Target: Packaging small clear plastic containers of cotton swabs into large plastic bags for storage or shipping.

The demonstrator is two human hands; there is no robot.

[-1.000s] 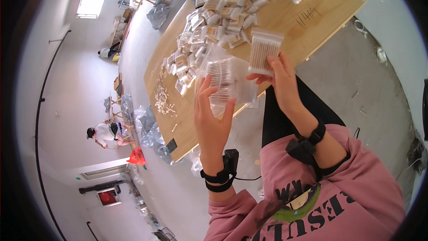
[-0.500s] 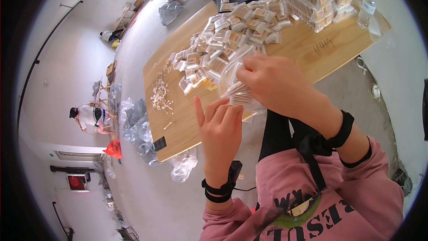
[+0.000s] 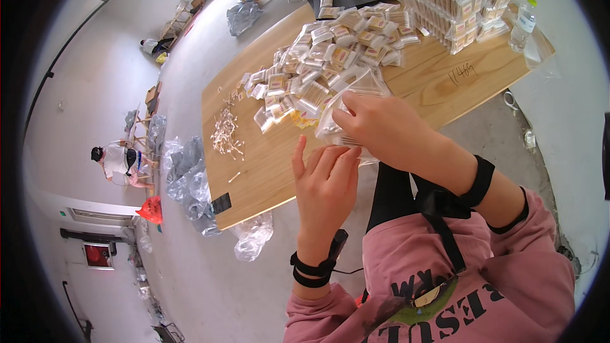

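Around us is a pale room with a grey floor (image 3: 222,279); before us stands a wooden table (image 3: 273,171), bearing a heap of swab packets (image 3: 318,70), loose cotton swabs (image 3: 225,130) left of the heap, and stacked packs (image 3: 438,0) near a clear bottle (image 3: 522,24); our left hand (image 3: 325,190) grips the near edge of a clear bag (image 3: 328,126) with bent fingers, one finger raised; our right hand (image 3: 391,130) covers part of the bag, its fingers drawn narrow, though we cannot tell what they pinch; the bag is at the table's near edge, just beside the heap.
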